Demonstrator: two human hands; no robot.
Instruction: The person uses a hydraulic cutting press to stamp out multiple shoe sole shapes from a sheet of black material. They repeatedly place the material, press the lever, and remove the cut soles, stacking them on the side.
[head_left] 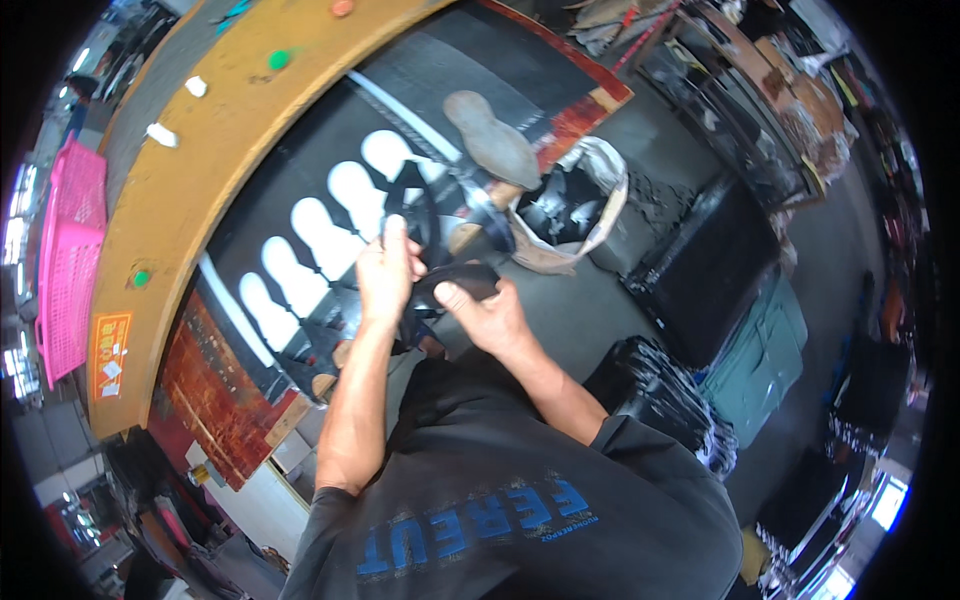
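Observation:
My left hand (385, 278) is closed on a thin black piece of sheet (411, 195) that stands up past its thumb. Closed too, my right hand (492, 318) pinches dark, curved flat pieces (463, 277) under its thumb, close beside the left. Whether the pieces in both hands are joined I cannot tell. Just beyond the left hand, a row of white sole-shaped areas (320, 233) shows on the black sheet (300, 140) on the machine bed. A grey sole-shaped plate (490, 138) lies farther right on the bed.
A yellow machine beam (230, 95) with green buttons arches over the bed at the far left. A white sack (610, 170) of black scraps stands right of the bed. A black stack (712, 262) and green sheets (760, 355) lie to the right. A pink basket (72, 260) is at left.

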